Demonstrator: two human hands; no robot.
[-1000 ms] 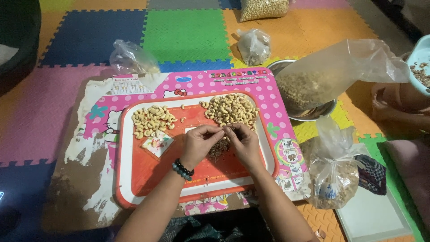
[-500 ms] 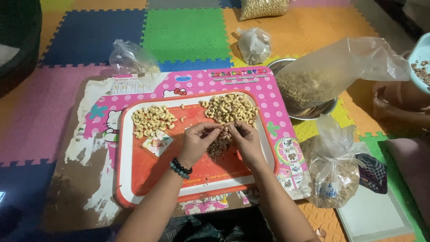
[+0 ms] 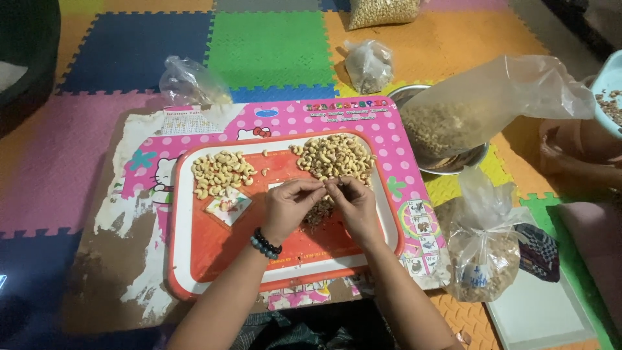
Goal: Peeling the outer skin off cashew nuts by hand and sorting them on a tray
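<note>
Since half a second ago your two hands have drawn a little closer and dropped slightly, so the fingertips now meet over the middle of the red tray (image 3: 194, 259); that suggests you are working on one nut rather than reaching for another. Your left hand (image 3: 288, 207) and right hand (image 3: 353, 206) are both curled, thumbs and forefingers pinched together on something small between them, probably a cashew, though the nut itself is too hidden to make out. Directly under your fingertips lies a dark heap of skins (image 3: 317, 215). Just beyond your right fingers is the larger pile of nuts (image 3: 334, 155), and off to the far side of your left fingers sits the paler pile (image 3: 220, 172). You have bare tray toward your wrists; the tray's raised rim closes in near your right hand, with a metal bowl (image 3: 414, 97) and a knotted bag (image 3: 483, 253) past it.
</note>
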